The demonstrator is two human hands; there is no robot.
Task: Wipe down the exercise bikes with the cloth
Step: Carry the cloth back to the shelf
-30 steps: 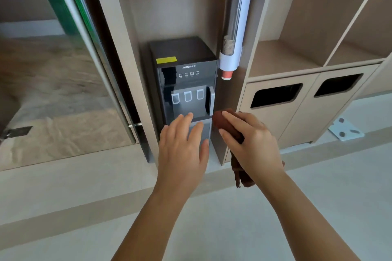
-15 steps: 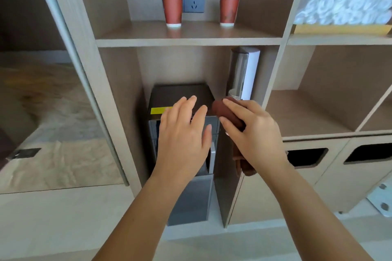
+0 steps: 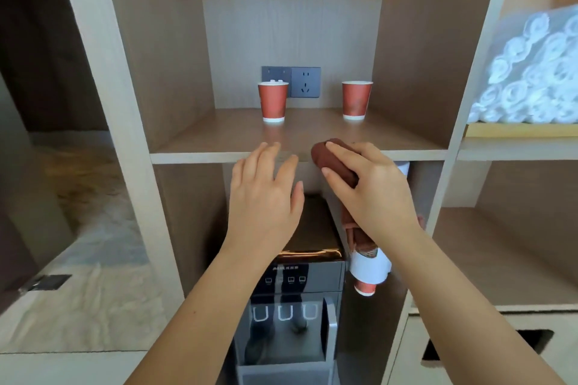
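My right hand (image 3: 372,194) grips a dark brown rolled cloth (image 3: 333,161), whose upper end reaches the front edge of a wooden shelf (image 3: 294,137); the cloth's lower end hangs below my wrist. My left hand (image 3: 266,197) is held beside it with fingers straight and slightly spread, holding nothing, its fingertips near the same shelf edge. No exercise bike is in view.
Two red paper cups (image 3: 272,101) (image 3: 356,99) stand on the shelf before a wall socket (image 3: 305,81). Below sit a black water dispenser (image 3: 291,297) and a cup holder tube (image 3: 369,269). Rolled white towels (image 3: 531,72) fill the right compartment. A glass door (image 3: 62,166) is at left.
The view has risen from the dispenser and bin cabinet to the cup shelf. Both hands have lifted together toward the shelf edge, the right one still gripping the cloth.
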